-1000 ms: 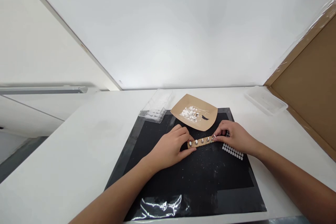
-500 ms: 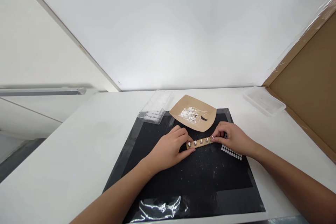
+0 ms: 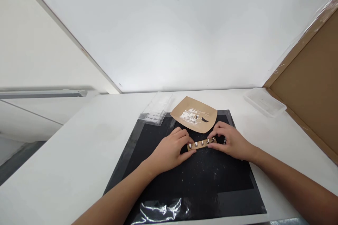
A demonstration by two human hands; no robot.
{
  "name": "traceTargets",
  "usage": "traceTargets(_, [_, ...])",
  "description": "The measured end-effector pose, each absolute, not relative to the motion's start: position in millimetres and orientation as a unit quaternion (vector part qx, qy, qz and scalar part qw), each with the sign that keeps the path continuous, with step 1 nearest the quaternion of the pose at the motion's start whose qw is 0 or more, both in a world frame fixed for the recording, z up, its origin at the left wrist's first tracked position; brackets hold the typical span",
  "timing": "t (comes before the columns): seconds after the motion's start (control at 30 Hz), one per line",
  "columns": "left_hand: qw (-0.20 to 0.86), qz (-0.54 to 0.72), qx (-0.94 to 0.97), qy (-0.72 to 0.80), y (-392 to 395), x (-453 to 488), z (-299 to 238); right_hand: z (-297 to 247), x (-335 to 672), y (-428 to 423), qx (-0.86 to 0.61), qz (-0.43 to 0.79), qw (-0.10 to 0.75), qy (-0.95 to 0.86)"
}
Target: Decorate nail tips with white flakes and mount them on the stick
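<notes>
A narrow brown cardboard strip [image 3: 201,144] with several small silver-and-white studs along it lies on a black mat [image 3: 190,179]. My left hand [image 3: 171,149] pinches the strip's left end between thumb and fingers. My right hand [image 3: 229,141] grips the right end, fingers curled over it and thumb below. Just behind the strip sits a brown paper tray [image 3: 194,114] holding a heap of small white pieces and a dark scrap. My right hand hides a sheet of white dots on the mat.
The mat lies on a white table [image 3: 79,147]. A clear plastic compartment box [image 3: 156,109] stands at the mat's back left. A clear shallow lid [image 3: 264,102] rests at the back right, beside a large cardboard panel [image 3: 311,81]. Crumpled clear film [image 3: 161,209] lies on the mat's near edge.
My right hand has slid left and closed over the strip's right end, covering the white dot sheet. The left hand and strip have barely moved.
</notes>
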State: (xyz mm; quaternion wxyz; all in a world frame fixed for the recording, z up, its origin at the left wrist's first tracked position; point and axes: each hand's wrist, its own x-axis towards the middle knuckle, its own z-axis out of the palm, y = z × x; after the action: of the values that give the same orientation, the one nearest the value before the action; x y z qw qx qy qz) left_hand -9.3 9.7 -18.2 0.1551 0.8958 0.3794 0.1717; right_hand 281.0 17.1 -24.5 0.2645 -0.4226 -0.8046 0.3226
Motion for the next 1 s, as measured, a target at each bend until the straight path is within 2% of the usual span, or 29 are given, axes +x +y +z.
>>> traceTargets(1.0, [0.175, 0.155, 0.89, 0.39, 10, -9, -20, -35, 265, 17, -0.456, 0.355, 0.285, -0.765])
